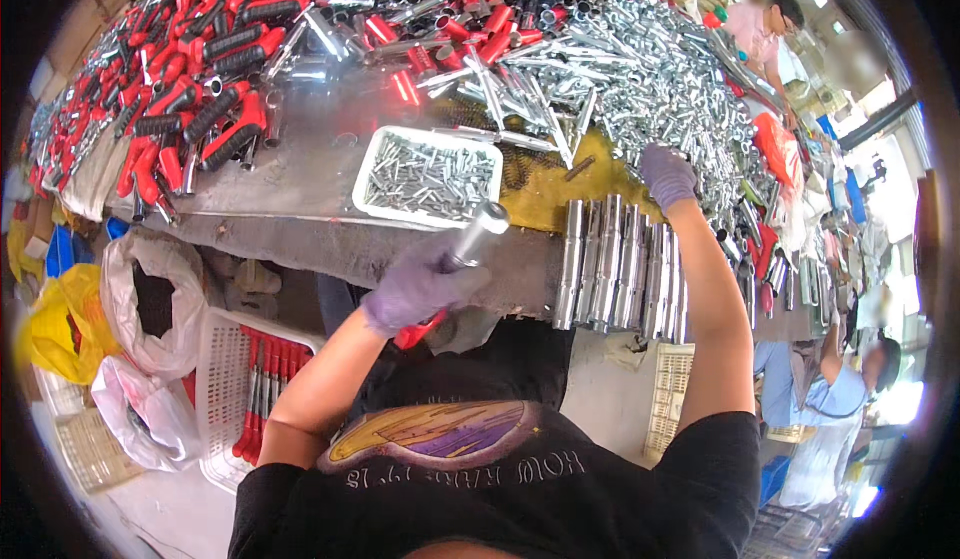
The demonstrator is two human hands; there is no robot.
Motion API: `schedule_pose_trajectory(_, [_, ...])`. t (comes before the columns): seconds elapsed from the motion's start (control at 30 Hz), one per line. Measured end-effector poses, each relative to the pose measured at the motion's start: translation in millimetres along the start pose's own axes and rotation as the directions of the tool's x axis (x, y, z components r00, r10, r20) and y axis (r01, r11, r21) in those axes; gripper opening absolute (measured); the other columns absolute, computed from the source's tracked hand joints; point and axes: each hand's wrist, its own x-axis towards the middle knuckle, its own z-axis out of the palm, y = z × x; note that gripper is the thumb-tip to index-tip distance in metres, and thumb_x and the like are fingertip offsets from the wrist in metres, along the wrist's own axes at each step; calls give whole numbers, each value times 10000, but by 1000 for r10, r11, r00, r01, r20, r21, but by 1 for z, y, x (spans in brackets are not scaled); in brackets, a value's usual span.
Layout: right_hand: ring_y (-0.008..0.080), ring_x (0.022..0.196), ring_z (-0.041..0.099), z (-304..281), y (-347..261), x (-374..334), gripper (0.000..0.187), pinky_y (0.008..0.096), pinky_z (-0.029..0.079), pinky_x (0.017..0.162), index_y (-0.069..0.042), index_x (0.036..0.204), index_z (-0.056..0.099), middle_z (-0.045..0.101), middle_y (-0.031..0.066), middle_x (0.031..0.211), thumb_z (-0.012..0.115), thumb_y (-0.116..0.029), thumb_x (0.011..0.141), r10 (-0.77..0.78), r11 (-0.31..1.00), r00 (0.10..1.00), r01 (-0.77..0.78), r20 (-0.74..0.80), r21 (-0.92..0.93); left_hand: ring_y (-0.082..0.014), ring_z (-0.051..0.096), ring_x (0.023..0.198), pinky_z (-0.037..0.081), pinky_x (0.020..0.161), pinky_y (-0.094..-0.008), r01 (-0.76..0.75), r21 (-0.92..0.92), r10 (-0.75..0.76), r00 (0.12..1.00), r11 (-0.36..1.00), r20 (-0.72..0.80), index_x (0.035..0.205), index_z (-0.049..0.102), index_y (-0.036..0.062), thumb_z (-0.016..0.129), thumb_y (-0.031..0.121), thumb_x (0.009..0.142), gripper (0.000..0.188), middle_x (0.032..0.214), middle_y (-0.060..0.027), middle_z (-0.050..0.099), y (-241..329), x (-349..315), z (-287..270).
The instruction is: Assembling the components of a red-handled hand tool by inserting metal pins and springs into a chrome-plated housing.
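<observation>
My left hand (425,281), in a purple glove, is closed around a chrome metal tube (483,231). The tube points up and to the right, its round open end showing above the fingers. A red part (418,332) shows below the palm; I cannot tell whether it belongs to the tube. Farther right, my gloved right hand (668,175) is at the near edge of a heap of small silver metal parts (655,79). Its fingers are drawn together, and what they grip is hidden. Several chrome tubes (605,269) lie side by side just in front of my right forearm.
A white tray (365,174) of small metal pins sits mid-table. Red-and-black handles (225,89) are heaped at left. Below stand a white basket (215,379) of red-handled tools and open sacks (165,309). Two people (765,34) (838,384) are on the right.
</observation>
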Motion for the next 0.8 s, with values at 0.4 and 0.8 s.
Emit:
schedule_pose_trajectory(0.4, [216, 812, 596, -112, -47, -109, 182, 313, 505, 730, -87, 999, 651, 629, 66, 921, 632, -118, 821, -514, 269, 554, 829, -655, 491, -44, 471, 585, 396, 506, -208, -45, 44, 38, 986, 998, 164, 1085, 571, 58, 674, 294, 835, 358, 726, 28, 529, -18, 15, 12])
schedule_pose_trajectory(0.8, [192, 794, 664, -130, -86, -94, 318, 311, 517, 711, -67, 1169, 598, 664, 115, 947, 525, -237, 911, -716, 124, 533, 732, -450, 670, -153, 588, 572, 465, 539, -296, -87, 201, 58, 987, 976, 147, 966, 573, 77, 677, 450, 800, 421, 637, -62, 563, -35, 8, 9])
